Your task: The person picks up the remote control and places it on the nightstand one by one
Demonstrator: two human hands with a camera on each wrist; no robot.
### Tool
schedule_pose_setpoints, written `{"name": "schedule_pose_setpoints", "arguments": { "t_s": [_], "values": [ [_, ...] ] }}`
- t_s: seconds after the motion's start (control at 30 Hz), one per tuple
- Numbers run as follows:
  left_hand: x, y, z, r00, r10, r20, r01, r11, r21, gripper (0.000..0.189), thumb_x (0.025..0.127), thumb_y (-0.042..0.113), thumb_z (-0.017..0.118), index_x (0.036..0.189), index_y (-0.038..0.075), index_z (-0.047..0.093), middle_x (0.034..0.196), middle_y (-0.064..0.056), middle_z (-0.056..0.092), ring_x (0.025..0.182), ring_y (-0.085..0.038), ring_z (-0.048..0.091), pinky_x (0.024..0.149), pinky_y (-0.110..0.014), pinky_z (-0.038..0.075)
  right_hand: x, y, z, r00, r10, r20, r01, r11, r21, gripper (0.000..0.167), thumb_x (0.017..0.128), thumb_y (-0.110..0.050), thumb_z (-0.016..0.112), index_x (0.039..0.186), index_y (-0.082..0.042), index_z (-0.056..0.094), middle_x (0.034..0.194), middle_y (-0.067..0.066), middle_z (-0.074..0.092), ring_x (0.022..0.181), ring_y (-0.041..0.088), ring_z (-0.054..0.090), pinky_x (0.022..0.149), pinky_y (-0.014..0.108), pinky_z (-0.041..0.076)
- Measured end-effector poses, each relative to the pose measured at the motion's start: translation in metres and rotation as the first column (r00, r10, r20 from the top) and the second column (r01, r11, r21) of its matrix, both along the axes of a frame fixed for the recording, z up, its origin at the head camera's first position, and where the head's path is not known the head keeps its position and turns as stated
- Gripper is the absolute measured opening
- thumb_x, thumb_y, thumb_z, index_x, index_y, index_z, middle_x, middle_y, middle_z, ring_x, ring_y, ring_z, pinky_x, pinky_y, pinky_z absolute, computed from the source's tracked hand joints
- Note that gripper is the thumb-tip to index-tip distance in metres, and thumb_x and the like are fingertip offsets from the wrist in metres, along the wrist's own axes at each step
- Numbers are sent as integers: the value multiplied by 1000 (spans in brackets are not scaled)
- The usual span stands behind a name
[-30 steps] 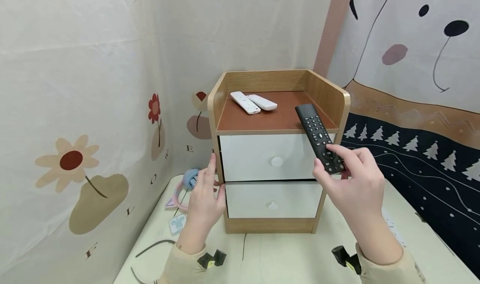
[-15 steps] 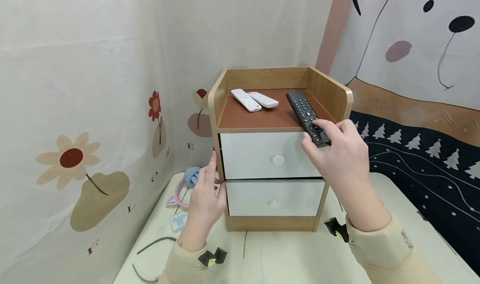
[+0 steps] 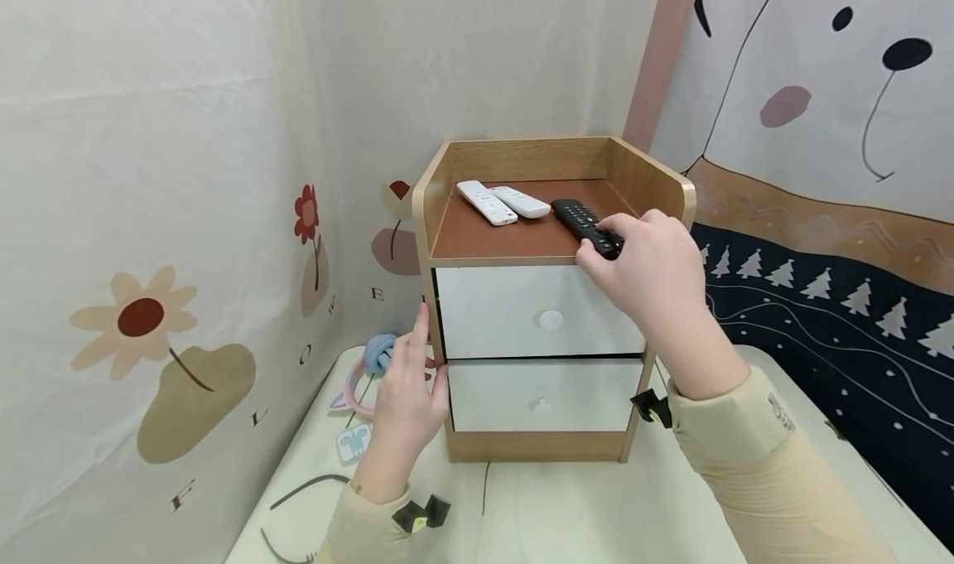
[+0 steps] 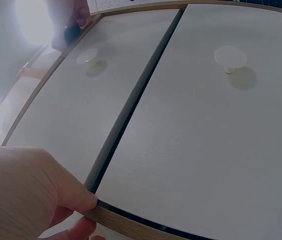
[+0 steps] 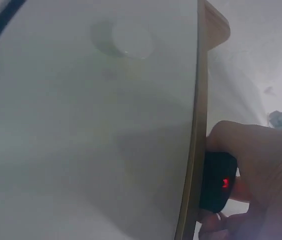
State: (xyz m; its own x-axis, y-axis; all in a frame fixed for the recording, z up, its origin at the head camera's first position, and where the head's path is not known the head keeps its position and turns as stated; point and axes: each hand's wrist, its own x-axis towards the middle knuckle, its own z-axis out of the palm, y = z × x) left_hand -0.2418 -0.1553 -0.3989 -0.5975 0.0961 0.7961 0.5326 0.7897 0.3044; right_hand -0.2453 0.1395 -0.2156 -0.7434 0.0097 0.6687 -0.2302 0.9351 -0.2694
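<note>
A black remote control [image 3: 575, 214] lies low over the brown top shelf of a small wooden cabinet [image 3: 537, 446]. My right hand [image 3: 656, 270] pinches its near end between thumb and fingers. In the right wrist view the remote's dark end [image 5: 216, 175], with a red glow on it, is at the shelf's front edge. Two white remotes, one [image 3: 486, 203] overlapping the other [image 3: 522, 201], rest to its left on the same shelf. My left hand [image 3: 406, 407] rests against the cabinet's left side, fingers straight, with the thumb [image 4: 78, 192] at the front edge.
Two white drawers, the upper [image 3: 484, 311] and lower [image 3: 492, 394], are closed and have round knobs. Raised wooden sides border the shelf. Left of the cabinet lie a pink ring with a blue knot [image 3: 380, 354] and a small pale square [image 3: 354, 444]. Printed curtains [image 3: 149, 175] hang behind.
My right hand has carried the black remote left and inward, from in front of the cabinet onto the shelf area, and the remote now lies flatter. My left hand stays in place.
</note>
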Motion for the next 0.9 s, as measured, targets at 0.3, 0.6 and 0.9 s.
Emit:
{"name": "schedule_pose_setpoints", "arguments": {
  "t_s": [0.3,0.6,0.9],
  "values": [
    [-1,-2,0,999,-7,-32,7,1000,3,99,93,-4,77,175,9,24,126,-25,62,88,-26,71,64,-34,59,-21,-4,29,973,-5,232,-6,999,44,44,96,-41,64,130,-17,79,120,17,78,99,36,67,71,48,54],
    [-1,-1,-2,1000,-9,-15,9,1000,7,100,93,-4,77,176,10,23,127,-25,62,89,-25,71,65,-34,59,-50,-8,38,945,20,327,-35,999,40,41,96,-40,66,127,-16,78,127,15,76,108,39,68,88,53,56],
    [1,0,0,1000,-1,13,1,1000,0,100,94,-2,77,176,11,21,130,-25,61,91,-27,71,65,-34,58,-69,-9,41,935,42,353,-62,997,45,43,99,-42,64,131,-16,76,135,15,74,120,39,68,100,57,55]
  ]
}}
